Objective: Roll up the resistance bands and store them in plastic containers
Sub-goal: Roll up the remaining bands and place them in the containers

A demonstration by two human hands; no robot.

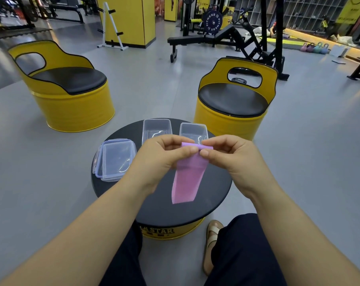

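Between the two hands, above a round black table (213, 195), a pink resistance band (185, 182) is held up by its top edge. The left hand (160, 157) pinches that edge from its own side with thumb and curled fingers. The right hand (230, 159) does the same from the other side, and the two thumbs nearly meet at the middle. The top edge is turned over into a narrow roll, though fingertips cover most of it (the number of turns is hidden from where I stand). From the pinch the rest of the band hangs flat toward the person, narrowing past the wrists, with its lower end over the near half of the table.

Just beyond the left knuckles stands a clear open container (156, 125). A second container (193, 129) sits just beyond the right fingertips, and the near rims of both are hidden by the hands. Out to the left of the left hand lie clear lids (115, 159) with lilac clips. They are possibly two stacked, but the clear plastic makes it hard to tell.
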